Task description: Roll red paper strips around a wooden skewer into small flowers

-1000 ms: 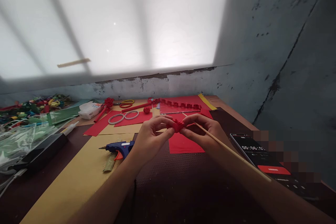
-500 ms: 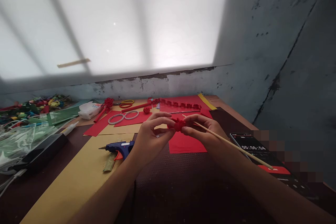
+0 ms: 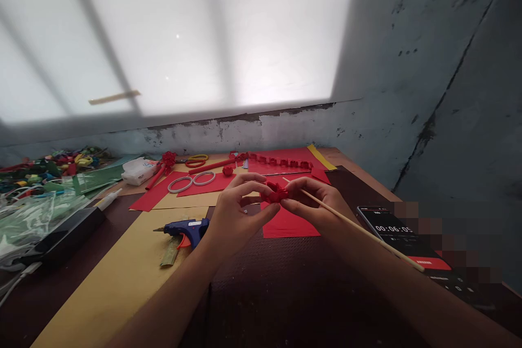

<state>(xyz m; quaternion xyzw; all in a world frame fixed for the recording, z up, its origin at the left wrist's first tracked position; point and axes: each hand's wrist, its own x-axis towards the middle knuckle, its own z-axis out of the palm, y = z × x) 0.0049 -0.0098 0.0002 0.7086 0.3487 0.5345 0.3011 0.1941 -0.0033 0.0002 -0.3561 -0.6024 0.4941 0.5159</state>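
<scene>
A small red paper flower (image 3: pixel 277 192) is pinched between my two hands, above a red paper sheet (image 3: pixel 287 224). My left hand (image 3: pixel 240 205) is closed on its left side with thumb and fingertips. From the other side, the fingertips of my right hand (image 3: pixel 316 201) grip it too. A thin wooden stick (image 3: pixel 359 228) also rests in my right hand, slanting back over the wrist toward the phone. Left of my left wrist, a blue glue gun (image 3: pixel 185 228) lies on a tan sheet (image 3: pixel 110 277).
A phone (image 3: pixel 403 244) showing a timer lies at the right. Farther back are two pale rings (image 3: pixel 180 185), a small red rose (image 3: pixel 227 171), a curled red strip (image 3: pixel 281 161) and yellow-handled scissors (image 3: pixel 196 159). At left are a black power strip (image 3: pixel 61 236) and heaped coloured scraps (image 3: pixel 49 168).
The red flower has turned slightly between my fingertips and shifted a little left. My left thumb has slid right beneath it. The stick's near end has dipped slightly.
</scene>
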